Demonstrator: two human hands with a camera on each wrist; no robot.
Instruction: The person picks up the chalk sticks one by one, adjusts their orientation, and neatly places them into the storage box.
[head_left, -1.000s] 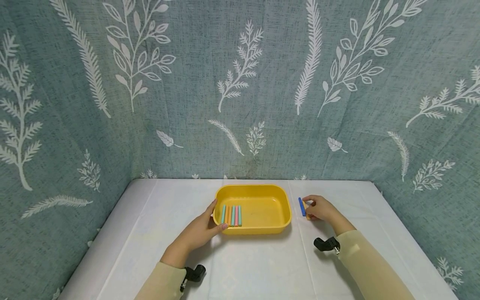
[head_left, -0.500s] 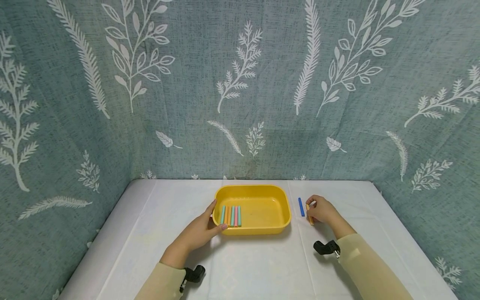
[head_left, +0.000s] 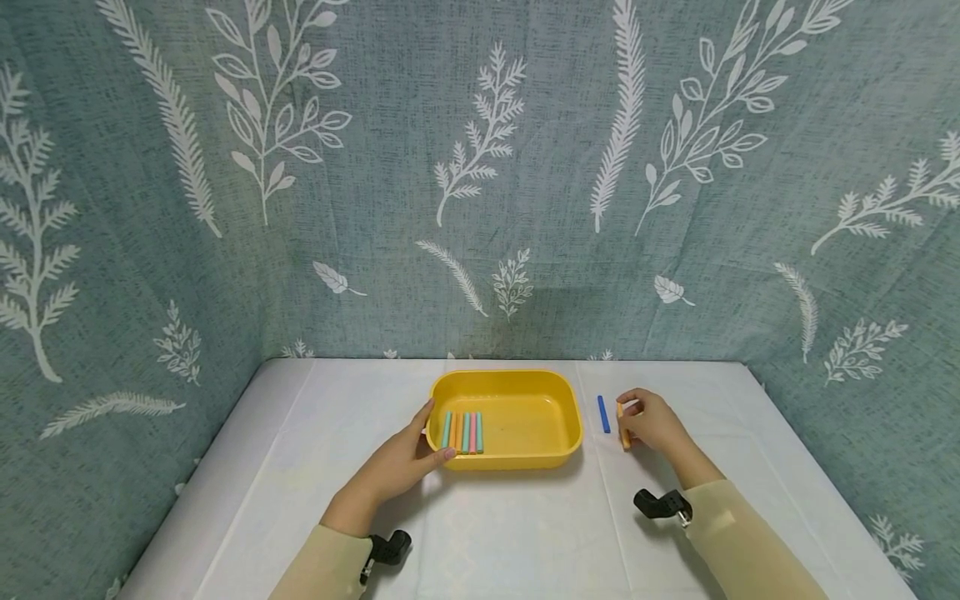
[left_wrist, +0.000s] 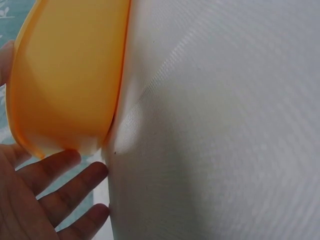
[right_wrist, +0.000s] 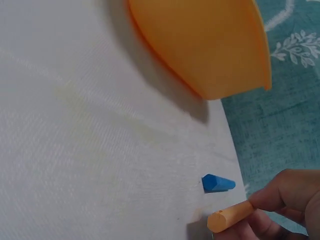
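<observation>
A yellow tray [head_left: 532, 461] sits on the white-covered table with several pastel chalk sticks [head_left: 466, 432] lined up side by side at its left end. My left hand [head_left: 401, 462] holds the tray's left front corner, thumb hooked over the front rim. In the left wrist view the other fingers [left_wrist: 70, 192] spread against its outer end. To the right of the tray, my right hand [head_left: 651, 419] pinches an orange chalk stick [right_wrist: 231, 216] between thumb and fingers, close over the table. Beside it a blue chalk stick [head_left: 603, 414] lies on the cloth.
A green-blue curtain [head_left: 390, 167] with white leaf prints hangs behind the table and along both sides. The white tablecloth [head_left: 517, 533] stretches in front of the tray. Each wrist carries a black camera mount [head_left: 662, 504].
My right hand has drawn the orange chalk stick slightly right, away from the blue one, which stays put. The left hand and the tray have not moved.
</observation>
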